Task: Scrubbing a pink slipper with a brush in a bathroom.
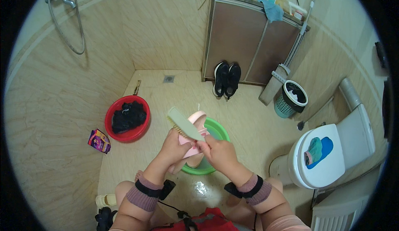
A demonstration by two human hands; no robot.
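My left hand (172, 150) grips a pink slipper (184, 151) tilted over a green plastic basin (224, 131). My right hand (220, 153) is closed around the handle end of a scrubbing brush (184, 123) with a pale green back. Its tan bristles face down and left, close to the slipper and my left fingers; whether they touch it is hard to see. Behind the brush a pale pink strap (198, 117) rises above the basin. Another pale pink piece of footwear (195, 161) lies partly in the basin, much of it hidden by my hands.
A red basin (146, 128) holds dark cloth (129, 117), with a purple packet (99, 141) beside it. Black shoes (227, 80) lean against a cabinet (237, 31). A flat mop (274, 84), a waste bin (284, 104) and a toilet (324, 178) with gloves (318, 152) on its lid stand right.
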